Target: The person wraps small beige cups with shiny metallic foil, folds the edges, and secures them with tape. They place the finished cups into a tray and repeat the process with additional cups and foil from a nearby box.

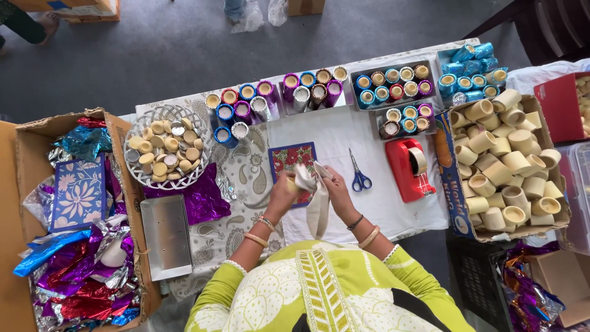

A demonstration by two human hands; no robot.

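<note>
Both hands meet over a red and blue patterned square mat [289, 157] at the table's middle. My left hand [283, 197] grips a small cream cylinder [291, 184], mostly hidden by the fingers. My right hand [335, 184] holds a white cloth [318, 212] that is bunched against the cylinder and hangs down toward my body. Both wrists wear bangles.
Blue-handled scissors [359, 175] and a red tape dispenser [410, 167] lie right of the hands. A carton of bare cream cylinders [510, 166] stands at right. Foil-wrapped cylinders [319, 89] line the back. A white basket of discs [165, 154], purple foil [203, 200], a metal tray [166, 237] and a foil-filled box [80, 246] sit left.
</note>
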